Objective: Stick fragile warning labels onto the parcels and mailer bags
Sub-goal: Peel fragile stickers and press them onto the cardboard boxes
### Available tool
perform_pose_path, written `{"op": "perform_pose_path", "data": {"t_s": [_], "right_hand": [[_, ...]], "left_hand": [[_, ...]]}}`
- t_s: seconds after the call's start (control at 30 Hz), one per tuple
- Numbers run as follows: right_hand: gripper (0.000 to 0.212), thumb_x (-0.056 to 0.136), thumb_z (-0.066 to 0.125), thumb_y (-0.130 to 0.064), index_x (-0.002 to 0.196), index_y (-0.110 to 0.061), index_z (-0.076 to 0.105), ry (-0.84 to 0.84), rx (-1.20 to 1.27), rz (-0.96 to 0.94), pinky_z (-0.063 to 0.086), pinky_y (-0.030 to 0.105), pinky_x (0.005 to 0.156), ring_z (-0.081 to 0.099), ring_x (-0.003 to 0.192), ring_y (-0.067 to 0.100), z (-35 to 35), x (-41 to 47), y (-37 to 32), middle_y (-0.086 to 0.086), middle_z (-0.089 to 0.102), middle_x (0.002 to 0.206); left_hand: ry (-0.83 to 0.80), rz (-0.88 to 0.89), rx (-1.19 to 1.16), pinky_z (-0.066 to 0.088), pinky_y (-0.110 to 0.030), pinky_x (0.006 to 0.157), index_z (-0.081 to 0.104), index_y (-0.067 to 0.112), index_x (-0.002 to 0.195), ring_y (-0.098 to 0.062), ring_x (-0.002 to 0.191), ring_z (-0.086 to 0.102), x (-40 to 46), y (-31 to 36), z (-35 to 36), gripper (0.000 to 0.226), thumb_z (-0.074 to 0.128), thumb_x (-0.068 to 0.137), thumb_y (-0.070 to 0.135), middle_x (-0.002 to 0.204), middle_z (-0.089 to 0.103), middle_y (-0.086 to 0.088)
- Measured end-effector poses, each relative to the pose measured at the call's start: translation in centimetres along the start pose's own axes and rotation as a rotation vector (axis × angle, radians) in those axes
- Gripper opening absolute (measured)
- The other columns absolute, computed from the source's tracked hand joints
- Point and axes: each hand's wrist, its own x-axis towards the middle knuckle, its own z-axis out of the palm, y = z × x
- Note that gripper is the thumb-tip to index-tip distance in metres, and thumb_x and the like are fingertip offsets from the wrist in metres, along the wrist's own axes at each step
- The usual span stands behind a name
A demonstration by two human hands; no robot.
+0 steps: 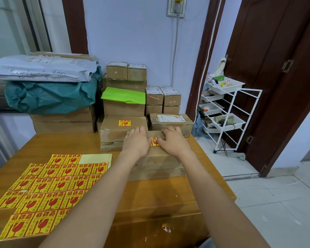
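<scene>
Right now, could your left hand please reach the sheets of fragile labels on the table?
Probably yes: the left hand rests on the parcel, and the label sheets lie uncovered just left of that forearm.

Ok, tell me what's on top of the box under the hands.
A yellow-and-red fragile label sits on the box, flanked by the left hand and right hand. The hands cover its edges.

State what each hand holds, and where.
Nothing is gripped: left hand and right hand press flat on the front box's top, flanking its label.
</scene>
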Motion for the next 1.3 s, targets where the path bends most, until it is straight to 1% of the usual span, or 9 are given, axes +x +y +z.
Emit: {"op": "perform_pose_path", "data": {"t_s": [0.27, 0.5, 0.6, 0.67, 0.73, 0.83, 0.9, 1.03, 1.3], "right_hand": [[0.044, 0.096, 0.042, -0.025, 0.134, -0.005, 0.048, -0.014, 0.029, 0.008, 0.028, 0.033, 0.104, 0.032, 0.125, 0.026, -0.2, -0.2, -0.1, 0.009, 0.048, 0.137], [0.037, 0.096, 0.039, -0.013, 0.130, -0.005, 0.053, -0.009, 0.084, 0.021, 0.030, 0.032, 0.099, 0.036, 0.120, 0.028, -0.3, 0.0, 0.2, 0.010, 0.053, 0.130], [0.030, 0.094, 0.037, -0.011, 0.108, -0.003, 0.063, -0.049, 0.148, 0.078, 0.036, 0.033, 0.090, 0.043, 0.115, 0.032, -0.5, 0.2, 0.4, 0.012, 0.061, 0.111], [0.024, 0.095, 0.039, -0.017, 0.089, -0.005, 0.059, -0.067, 0.145, 0.101, 0.037, 0.032, 0.081, 0.047, 0.113, 0.036, -0.5, 0.1, 0.4, 0.011, 0.060, 0.097], [0.029, 0.097, 0.042, -0.028, 0.098, -0.004, 0.059, -0.100, 0.083, 0.082, 0.037, 0.034, 0.088, 0.045, 0.122, 0.035, -0.5, -0.4, 0.1, 0.014, 0.059, 0.114], [0.045, 0.098, 0.041, -0.039, 0.128, -0.008, 0.054, -0.075, 0.047, 0.058, 0.030, 0.032, 0.104, 0.032, 0.137, 0.027, -0.6, -1.1, -0.3, 0.011, 0.040, 0.148], [0.052, 0.097, 0.041, -0.044, 0.135, -0.009, 0.049, -0.052, 0.020, 0.040, 0.027, 0.030, 0.107, 0.027, 0.140, 0.024, -0.6, -1.3, -0.5, 0.010, 0.034, 0.152], [0.063, 0.096, 0.042, -0.050, 0.142, -0.008, 0.040, -0.043, -0.004, 0.031, 0.024, 0.030, 0.110, 0.024, 0.142, 0.022, -0.4, -1.4, -0.6, 0.009, 0.030, 0.154], [0.064, 0.095, 0.044, -0.048, 0.144, -0.007, 0.035, -0.047, -0.009, 0.009, 0.022, 0.028, 0.111, 0.023, 0.143, 0.021, -0.7, -1.7, -0.5, 0.010, 0.028, 0.155]], "left_hand": [[-0.029, -0.002, -0.027, 0.036, -0.039, 0.100, 0.036, 0.008, 0.134, -0.028, 0.123, 0.041, 0.0, -0.3, -0.2, 0.038, 0.039, 0.100, 0.024, 0.133, 0.048, -0.011], [-0.062, -0.003, -0.055, 0.040, -0.041, 0.096, 0.036, 0.004, 0.131, -0.032, 0.118, 0.041, -0.4, -0.4, -0.8, 0.039, 0.039, 0.092, 0.001, 0.128, 0.049, -0.017], [-0.088, -0.015, -0.084, 0.044, -0.041, 0.087, 0.039, 0.006, 0.124, -0.031, 0.108, 0.049, -0.7, -0.2, -0.9, 0.028, 0.037, 0.097, 0.008, 0.122, 0.051, -0.016], [-0.125, -0.034, -0.118, 0.045, -0.041, 0.085, 0.040, 0.007, 0.121, -0.030, 0.103, 0.052, -0.7, -0.2, -1.1, 0.027, 0.031, 0.101, 0.022, 0.120, 0.051, -0.016], [-0.170, -0.037, -0.140, 0.042, -0.041, 0.090, 0.039, 0.007, 0.125, -0.032, 0.111, 0.050, -0.5, -0.2, -1.0, 0.037, 0.024, 0.102, 0.032, 0.128, 0.049, -0.018], [-0.195, -0.037, -0.057, 0.027, -0.040, 0.108, 0.028, 0.009, 0.143, -0.029, 0.138, 0.031, -0.6, -0.2, -0.5, 0.052, 0.018, 0.102, 0.041, 0.152, 0.029, -0.015], [-0.154, -0.033, -0.017, 0.020, -0.038, 0.113, 0.024, 0.009, 0.146, -0.026, 0.143, 0.023, -0.7, -0.2, -0.1, 0.055, 0.017, 0.102, 0.042, 0.156, 0.024, -0.014], [-0.147, -0.032, 0.032, 0.016, -0.036, 0.115, 0.021, 0.007, 0.146, -0.024, 0.145, 0.018, -0.8, -0.1, 0.1, 0.057, 0.018, 0.102, 0.042, 0.157, 0.018, -0.015], [-0.167, -0.005, 0.035, 0.019, -0.036, 0.114, 0.023, 0.007, 0.145, -0.025, 0.143, 0.021, -0.6, -0.3, 0.0, 0.053, 0.022, 0.102, 0.038, 0.155, 0.024, -0.014]]}}
